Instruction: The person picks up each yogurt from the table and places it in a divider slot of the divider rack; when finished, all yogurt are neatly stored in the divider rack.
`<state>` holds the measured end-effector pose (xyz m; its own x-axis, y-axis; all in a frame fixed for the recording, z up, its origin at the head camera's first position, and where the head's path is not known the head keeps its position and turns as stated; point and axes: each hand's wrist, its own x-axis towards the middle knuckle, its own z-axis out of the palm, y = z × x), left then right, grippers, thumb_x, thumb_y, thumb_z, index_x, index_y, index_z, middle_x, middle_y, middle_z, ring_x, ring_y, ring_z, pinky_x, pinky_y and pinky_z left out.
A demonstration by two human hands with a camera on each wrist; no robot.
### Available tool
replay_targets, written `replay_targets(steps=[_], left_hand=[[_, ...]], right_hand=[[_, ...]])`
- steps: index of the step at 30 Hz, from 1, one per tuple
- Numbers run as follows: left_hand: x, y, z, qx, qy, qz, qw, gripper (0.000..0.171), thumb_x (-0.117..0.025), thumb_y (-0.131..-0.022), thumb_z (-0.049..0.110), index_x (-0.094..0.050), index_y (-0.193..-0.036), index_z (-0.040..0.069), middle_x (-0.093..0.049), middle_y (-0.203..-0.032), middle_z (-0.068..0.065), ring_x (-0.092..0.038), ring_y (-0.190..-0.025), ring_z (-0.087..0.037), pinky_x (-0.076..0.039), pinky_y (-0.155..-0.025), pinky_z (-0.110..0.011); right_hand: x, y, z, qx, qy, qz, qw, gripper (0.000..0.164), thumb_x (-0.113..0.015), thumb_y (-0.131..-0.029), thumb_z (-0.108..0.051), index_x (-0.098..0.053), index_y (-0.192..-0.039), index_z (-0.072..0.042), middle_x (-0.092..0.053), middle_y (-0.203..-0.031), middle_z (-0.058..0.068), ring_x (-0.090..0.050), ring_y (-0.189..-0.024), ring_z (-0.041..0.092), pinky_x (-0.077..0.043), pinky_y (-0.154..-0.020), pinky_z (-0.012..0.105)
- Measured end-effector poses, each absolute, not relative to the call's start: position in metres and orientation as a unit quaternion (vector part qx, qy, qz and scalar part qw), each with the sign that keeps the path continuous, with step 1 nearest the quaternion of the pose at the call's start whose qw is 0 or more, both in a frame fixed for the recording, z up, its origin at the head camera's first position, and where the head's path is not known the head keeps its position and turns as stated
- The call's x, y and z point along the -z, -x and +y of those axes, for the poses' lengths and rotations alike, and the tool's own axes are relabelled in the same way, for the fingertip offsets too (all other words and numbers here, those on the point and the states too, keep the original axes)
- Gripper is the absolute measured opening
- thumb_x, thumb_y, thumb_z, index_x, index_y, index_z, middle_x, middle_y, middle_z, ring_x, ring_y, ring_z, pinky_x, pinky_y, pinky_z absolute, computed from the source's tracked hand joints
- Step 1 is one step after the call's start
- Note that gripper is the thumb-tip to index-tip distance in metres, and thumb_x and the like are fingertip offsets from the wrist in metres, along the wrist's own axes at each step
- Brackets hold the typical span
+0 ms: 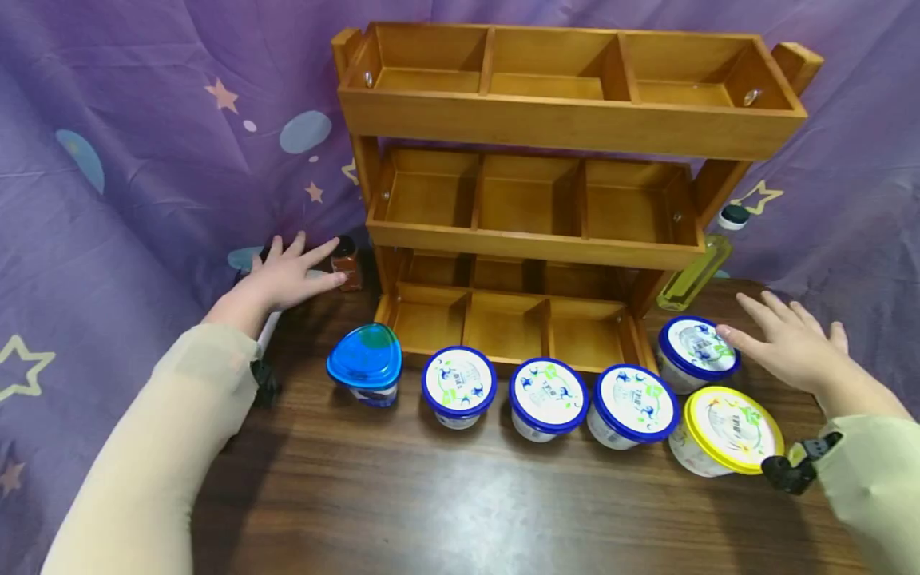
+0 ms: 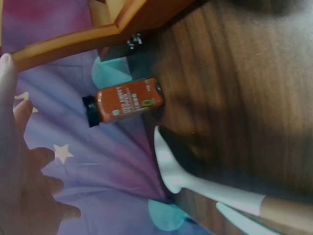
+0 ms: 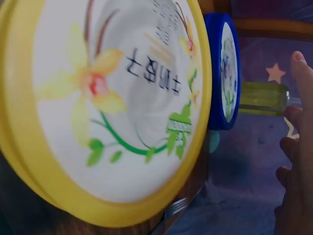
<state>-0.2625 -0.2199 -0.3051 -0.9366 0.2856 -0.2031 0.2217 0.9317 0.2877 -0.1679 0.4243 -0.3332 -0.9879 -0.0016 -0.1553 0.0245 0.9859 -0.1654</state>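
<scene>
My left hand (image 1: pixel 291 275), fingers spread, hovers at the left of the table near a spice jar (image 1: pixel 346 263) with a black cap. In the left wrist view that jar (image 2: pixel 128 100) has an orange-red label, and below it lies a white utensil (image 2: pixel 210 191) with a wooden handle. My right hand (image 1: pixel 798 343) is also spread and holds nothing. It is beside a blue-lidded tub (image 1: pixel 697 347) and above a yellow-lidded tub (image 1: pixel 733 431). A bottle of yellow oil (image 1: pixel 693 271) with a dark cap stands behind, next to the rack.
A three-tier wooden rack (image 1: pixel 568 124) with divided trays stands at the back. Before it are a blue triangular-lidded container (image 1: pixel 365 359) and blue-lidded tubs (image 1: pixel 460 383) in a row. A fork (image 3: pixel 176 208) shows in the right wrist view. Purple star-patterned cloth (image 1: pixel 180 144) hangs behind.
</scene>
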Motion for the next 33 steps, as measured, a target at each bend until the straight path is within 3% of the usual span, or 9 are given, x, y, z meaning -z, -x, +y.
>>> replay_targets(steps=[8, 14, 21, 30, 33], left_hand=[[0.329, 0.266, -0.218, -0.153, -0.167, 0.965, 0.131, 0.079, -0.039, -0.090, 0.064, -0.014, -0.152, 0.021, -0.002, -0.151, -0.030, 0.007, -0.132, -0.056, -0.001, -0.098, -0.072], [0.354, 0.271, -0.215, -0.191, -0.197, 0.952, 0.134, 0.074, -0.046, -0.093, 0.054, -0.020, -0.150, 0.015, -0.008, -0.150, -0.031, -0.001, -0.132, -0.058, -0.007, -0.102, -0.068], [0.376, 0.269, -0.209, -0.230, -0.223, 0.936, 0.143, 0.073, -0.050, -0.093, 0.051, -0.024, -0.149, 0.012, -0.028, -0.148, -0.024, -0.027, -0.133, -0.044, -0.021, -0.106, -0.056], [0.392, 0.268, -0.205, -0.319, -0.209, 0.909, 0.167, 0.066, -0.053, -0.095, 0.039, -0.029, -0.147, 0.007, -0.038, -0.141, -0.026, -0.040, -0.126, -0.041, -0.029, -0.103, -0.055], [0.396, 0.268, -0.205, -0.339, -0.203, 0.903, 0.167, 0.065, -0.055, -0.094, 0.036, -0.031, -0.146, 0.006, -0.042, -0.138, -0.027, -0.051, -0.115, -0.039, -0.035, -0.098, -0.053]], right_hand=[[0.340, 0.166, 0.418, 0.110, 0.002, 0.989, 0.098, 0.087, -0.035, -0.093, -0.062, -0.005, -0.149, -0.003, 0.002, -0.147, 0.035, 0.002, -0.129, 0.059, 0.004, -0.088, 0.077], [0.348, 0.167, 0.412, 0.124, 0.024, 0.988, 0.092, 0.082, -0.039, -0.095, -0.055, -0.009, -0.148, -0.001, -0.003, -0.146, 0.037, -0.005, -0.128, 0.060, -0.006, -0.088, 0.077], [0.355, 0.165, 0.409, 0.157, 0.039, 0.982, 0.099, 0.080, -0.041, -0.096, -0.051, -0.010, -0.148, 0.001, -0.003, -0.145, 0.039, -0.006, -0.127, 0.062, -0.009, -0.091, 0.075], [0.358, 0.169, 0.403, 0.209, 0.028, 0.969, 0.125, 0.081, -0.043, -0.095, -0.051, -0.007, -0.149, -0.001, 0.004, -0.146, 0.038, -0.001, -0.128, 0.061, -0.009, -0.091, 0.075], [0.359, 0.170, 0.402, 0.222, 0.031, 0.966, 0.128, 0.081, -0.045, -0.095, -0.050, -0.007, -0.149, -0.002, 0.004, -0.146, 0.038, -0.001, -0.129, 0.060, -0.010, -0.092, 0.075]])
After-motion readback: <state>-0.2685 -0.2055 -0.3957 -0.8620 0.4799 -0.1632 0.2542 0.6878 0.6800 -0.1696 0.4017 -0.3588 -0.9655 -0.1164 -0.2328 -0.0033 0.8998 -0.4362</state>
